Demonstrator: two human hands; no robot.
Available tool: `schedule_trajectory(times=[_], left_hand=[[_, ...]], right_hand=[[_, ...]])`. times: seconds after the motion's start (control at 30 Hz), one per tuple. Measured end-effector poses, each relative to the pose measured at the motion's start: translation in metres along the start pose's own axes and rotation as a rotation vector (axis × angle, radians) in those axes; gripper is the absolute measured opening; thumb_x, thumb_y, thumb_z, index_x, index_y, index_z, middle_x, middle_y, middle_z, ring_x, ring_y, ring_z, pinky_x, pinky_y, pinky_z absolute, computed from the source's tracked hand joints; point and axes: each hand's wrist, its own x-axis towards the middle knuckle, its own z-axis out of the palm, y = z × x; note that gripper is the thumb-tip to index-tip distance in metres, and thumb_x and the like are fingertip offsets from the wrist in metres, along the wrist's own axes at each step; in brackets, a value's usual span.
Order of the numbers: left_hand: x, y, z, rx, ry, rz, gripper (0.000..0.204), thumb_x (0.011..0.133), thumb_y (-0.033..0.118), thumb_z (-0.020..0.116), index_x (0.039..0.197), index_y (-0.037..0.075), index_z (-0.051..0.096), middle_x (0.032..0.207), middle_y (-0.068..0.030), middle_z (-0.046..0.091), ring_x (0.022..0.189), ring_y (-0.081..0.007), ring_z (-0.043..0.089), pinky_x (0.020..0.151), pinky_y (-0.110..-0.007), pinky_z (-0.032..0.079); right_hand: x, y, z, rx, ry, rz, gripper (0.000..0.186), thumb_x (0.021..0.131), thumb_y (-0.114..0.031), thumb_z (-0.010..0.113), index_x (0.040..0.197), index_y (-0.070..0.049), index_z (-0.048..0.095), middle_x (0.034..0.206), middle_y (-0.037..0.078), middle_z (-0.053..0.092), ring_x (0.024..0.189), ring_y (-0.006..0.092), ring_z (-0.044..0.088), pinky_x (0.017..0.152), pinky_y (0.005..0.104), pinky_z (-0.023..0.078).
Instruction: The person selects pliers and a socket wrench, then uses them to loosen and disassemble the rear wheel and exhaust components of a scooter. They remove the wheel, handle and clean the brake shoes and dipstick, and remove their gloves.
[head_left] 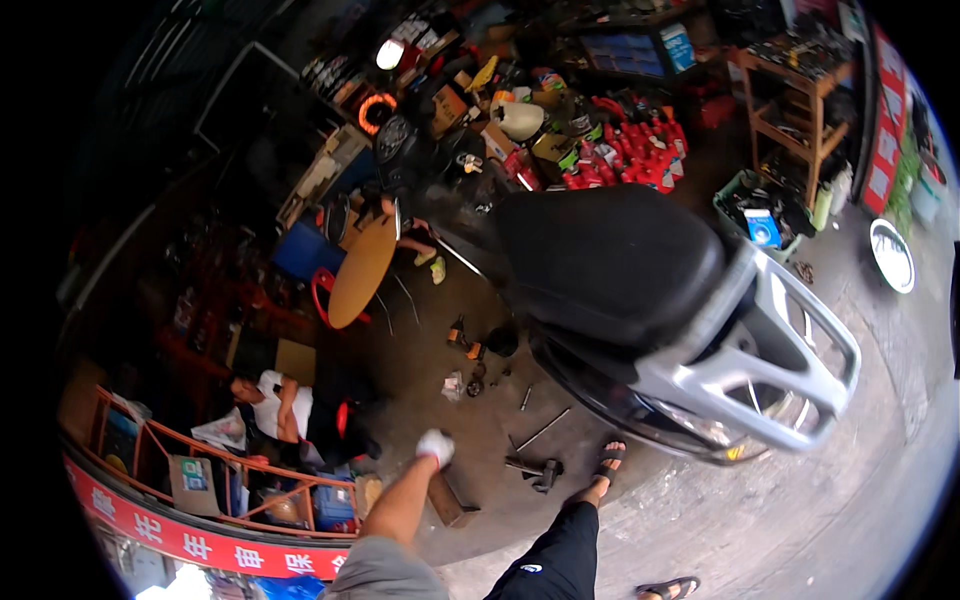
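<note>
My left hand (435, 447), in a white glove, reaches out over the floor at the lower middle. Its fingers are too small and blurred to tell open from closed, and I make out nothing in it. Below it lies a brown box-like block (447, 502). To its right, a long thin rod (544, 428) and a dark metal tool (541, 473) rest on the ground. Farther off, an orange-and-black power drill (458, 332) stands among small parts. A scooter with a black seat (610, 260) and a silver rear rack (800, 350) stands to the right. My right hand is out of the picture.
A tan oval tabletop (365, 272) and a red stool (322, 292) stand left of the scooter. A person (278, 405) in a white shirt sits behind an orange metal frame (230, 515). Red bottles (635, 150) crowd the back, near a green crate (740, 190) and a wooden stand (800, 120).
</note>
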Motion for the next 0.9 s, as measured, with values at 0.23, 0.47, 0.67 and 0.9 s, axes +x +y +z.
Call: schedule_trajectory(times=[0.23, 0.47, 0.67, 0.9], left_hand=[[0.402, -0.006, -0.259, -0.088, 0.460, 0.037, 0.067, 0.080, 0.042, 0.065, 0.130, 0.001, 0.047, 0.114, -0.0238, 0.061, 0.107, -0.0359, 0.061, 0.091, -0.043, 0.049], [0.562, 0.046, -0.407, -0.832, 0.421, -0.339, 0.126, 0.058, 0.061, 0.079, 0.145, -0.009, 0.020, 0.140, -0.0304, 0.039, 0.127, -0.0381, 0.046, 0.104, -0.042, 0.040], [0.568, 0.069, -0.438, -0.645, 0.449, -0.335, 0.081, 0.071, 0.048, 0.068, 0.125, -0.009, 0.050, 0.122, -0.0279, 0.059, 0.113, -0.0370, 0.059, 0.095, -0.041, 0.047], [0.541, 0.074, -0.462, -0.642, 0.360, -0.353, 0.067, 0.072, 0.044, 0.071, 0.115, -0.005, 0.058, 0.116, -0.0288, 0.061, 0.110, -0.0400, 0.059, 0.093, -0.044, 0.048]], right_hand=[[-0.020, -0.233, 0.155, -0.046, -0.092, 0.104, 0.033, 0.097, -0.040, 0.048, 0.079, -0.013, 0.057, 0.089, 0.011, 0.062, 0.058, 0.0178, 0.059, 0.042, 0.0303, 0.047], [-0.059, -0.391, 0.244, -0.024, -0.071, 0.198, 0.034, 0.097, -0.041, 0.047, 0.077, -0.015, 0.055, 0.080, 0.008, 0.059, 0.053, 0.0162, 0.056, 0.039, 0.0295, 0.044], [-0.100, -0.445, 0.274, 0.017, -0.069, 0.257, 0.034, 0.097, -0.041, 0.047, 0.076, -0.016, 0.054, 0.073, 0.005, 0.057, 0.049, 0.0148, 0.052, 0.037, 0.0288, 0.041], [-0.123, -0.428, 0.269, 0.070, -0.059, 0.275, 0.035, 0.097, -0.042, 0.046, 0.075, -0.017, 0.053, 0.065, 0.002, 0.055, 0.044, 0.0133, 0.049, 0.034, 0.0279, 0.038]])
